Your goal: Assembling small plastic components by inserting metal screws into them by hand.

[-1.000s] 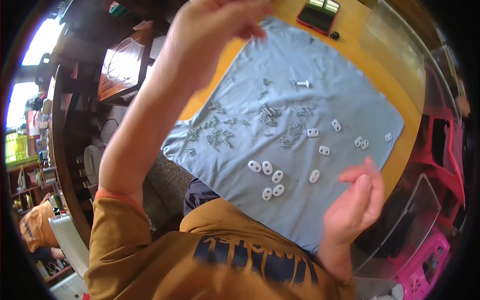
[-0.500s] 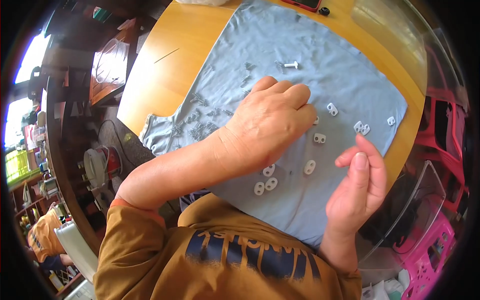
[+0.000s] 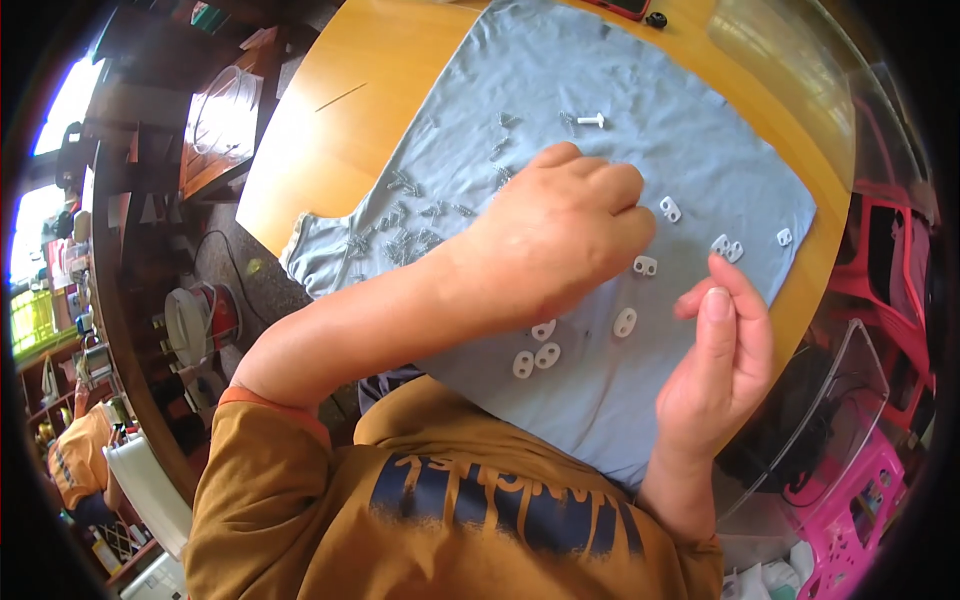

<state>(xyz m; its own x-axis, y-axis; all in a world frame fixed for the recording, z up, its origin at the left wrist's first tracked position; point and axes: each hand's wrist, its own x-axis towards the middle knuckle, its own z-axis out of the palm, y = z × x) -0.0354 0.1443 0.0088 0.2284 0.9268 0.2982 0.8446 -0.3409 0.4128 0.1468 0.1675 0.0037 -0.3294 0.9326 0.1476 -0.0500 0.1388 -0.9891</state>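
Observation:
My left hand reaches across the blue cloth, back upward and fingers curled in. What it holds, if anything, is hidden. To its right my right hand hovers palm inward, thumb against bent fingers; nothing can be made out in that grip. White two-holed oval pieces lie around them, such as one piece between the hands and another piece farther off. Small springs are scattered left of my left hand. A white T-shaped plunger lies beyond it.
The cloth covers part of a yellow wooden table, where a thin dark stick lies. A phone-like red-edged device and a small black knob sit at the far edge. A pink plastic stool stands at right. Another person is at far left.
My left hand has shifted slightly to the right, covering a white piece that partly showed beside it. My right hand stays nearly in place. The view has tilted a little.

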